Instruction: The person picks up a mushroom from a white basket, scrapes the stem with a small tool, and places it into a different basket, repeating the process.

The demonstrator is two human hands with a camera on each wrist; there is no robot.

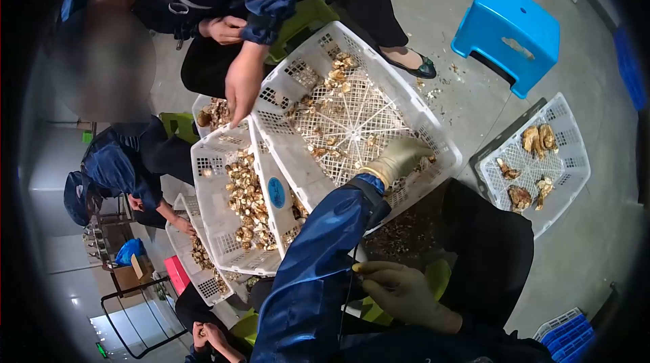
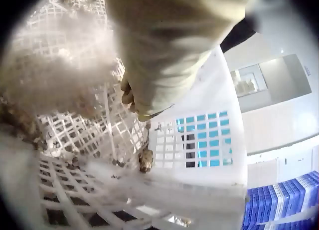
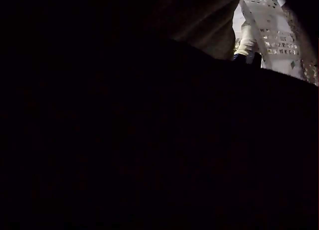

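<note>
My gloved left hand point(image 1: 401, 160) reaches into the near right corner of a large white mesh crate point(image 1: 433, 129), beside small brown mushroom pieces. In the left wrist view the glove point(image 2: 157, 50) hangs over the crate's mesh with its fingertips bent; whatever lies under them is hidden. A small brown piece point(image 2: 146, 160) sits near the crate wall below. My gloved right hand point(image 1: 406, 293) is over my lap, outside the crate, with thumb and forefinger near each other; whether anything is between them is unclear. The right wrist view is mostly dark, with part of a glove point(image 3: 212, 33) at the top.
A white crate of cut mushrooms point(image 1: 245, 200) adjoins the large crate on the left. At right are a crate with several bigger mushrooms point(image 1: 575, 160) and a blue stool point(image 1: 504, 24). Another person's hand point(image 1: 244, 85) is at the crates' upper edge; more people sit left.
</note>
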